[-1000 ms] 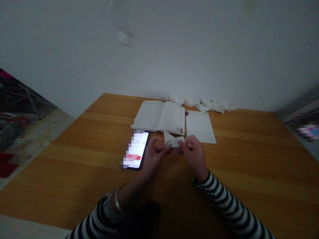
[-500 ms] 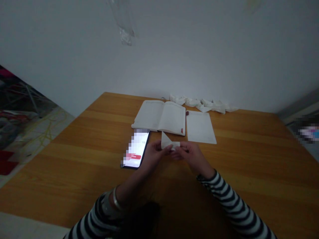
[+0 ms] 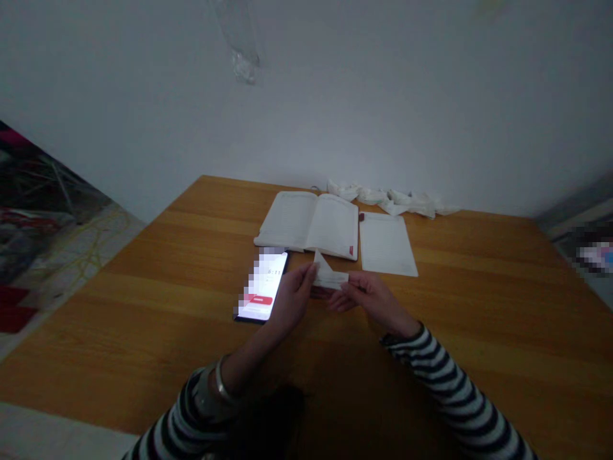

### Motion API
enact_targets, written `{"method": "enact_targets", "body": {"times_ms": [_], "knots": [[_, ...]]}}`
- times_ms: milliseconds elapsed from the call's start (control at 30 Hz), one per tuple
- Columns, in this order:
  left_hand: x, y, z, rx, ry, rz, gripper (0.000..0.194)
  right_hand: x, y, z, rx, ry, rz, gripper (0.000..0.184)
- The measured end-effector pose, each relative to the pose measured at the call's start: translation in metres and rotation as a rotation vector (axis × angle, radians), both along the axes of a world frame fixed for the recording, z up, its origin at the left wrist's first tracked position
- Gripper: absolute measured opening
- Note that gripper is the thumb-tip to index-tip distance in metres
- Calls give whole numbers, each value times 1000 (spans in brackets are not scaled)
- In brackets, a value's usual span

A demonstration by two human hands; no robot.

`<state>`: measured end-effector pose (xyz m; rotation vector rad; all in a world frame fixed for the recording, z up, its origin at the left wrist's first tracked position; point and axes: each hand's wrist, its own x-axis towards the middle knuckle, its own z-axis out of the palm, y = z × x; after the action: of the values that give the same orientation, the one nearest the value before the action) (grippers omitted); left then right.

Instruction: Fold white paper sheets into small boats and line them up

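Note:
A small folded piece of white paper [image 3: 328, 273] with a pointed triangular flap is held between my two hands, just in front of the notebook. My left hand [image 3: 292, 300] pinches its left side. My right hand [image 3: 366, 299] grips its right end, with the fingers partly hiding the lower edge. Next to my left hand lies a lit smartphone [image 3: 262, 285], its screen showing a red bar and pixelated in part. An open white notebook [image 3: 306, 223] and a loose white sheet [image 3: 387, 244] lie just beyond the paper.
All this rests on a wooden table [image 3: 143, 319]. Crumpled white tissues [image 3: 390, 203] line its far edge against a white wall [image 3: 306, 108]. A clear plastic strip [image 3: 242, 54] hangs high up. Cluttered floor shows beyond the left edge.
My right hand has lowered and flattened, sliding slightly right along the paper. The paper's triangular flap stands more upright between my hands. The view has shifted slightly.

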<state>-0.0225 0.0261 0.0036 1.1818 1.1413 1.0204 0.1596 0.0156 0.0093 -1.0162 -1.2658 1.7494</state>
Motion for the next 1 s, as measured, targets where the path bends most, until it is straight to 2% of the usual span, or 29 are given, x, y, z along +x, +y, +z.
{"method": "enact_targets", "body": {"times_ms": [133,233,300,367,433,500,633,733,800,867,900,1000], "knots": [[2,-5,-1,148,189,16,36,-5,0,-8,-19,-36,-116,39],[1,-5,-1,213,171,-9,50,-5,1,-10,-5,-45,-161,41],[-1,-3,-1,238,123,-103,58,1,2,-6,-2,-32,-124,40],[-2,0,-2,268,128,-223,54,8,4,1,-15,-11,-105,36],[-3,1,-4,288,142,-293,50,14,6,7,-31,25,-166,31],[-3,2,-6,284,116,-256,42,16,6,10,-54,56,-226,30],[-3,3,-5,192,91,-28,15,7,1,8,-74,60,-183,32],[-4,2,3,254,213,58,12,0,-2,5,-21,35,-190,32],[-4,0,10,376,308,108,23,0,-2,5,24,-11,-215,30],[-4,-2,15,447,338,109,33,1,0,5,84,-84,-272,32],[-3,-2,17,428,318,77,34,2,1,5,122,-119,-302,33],[-2,-3,19,228,194,-55,26,4,3,4,167,-149,-334,32]]}}
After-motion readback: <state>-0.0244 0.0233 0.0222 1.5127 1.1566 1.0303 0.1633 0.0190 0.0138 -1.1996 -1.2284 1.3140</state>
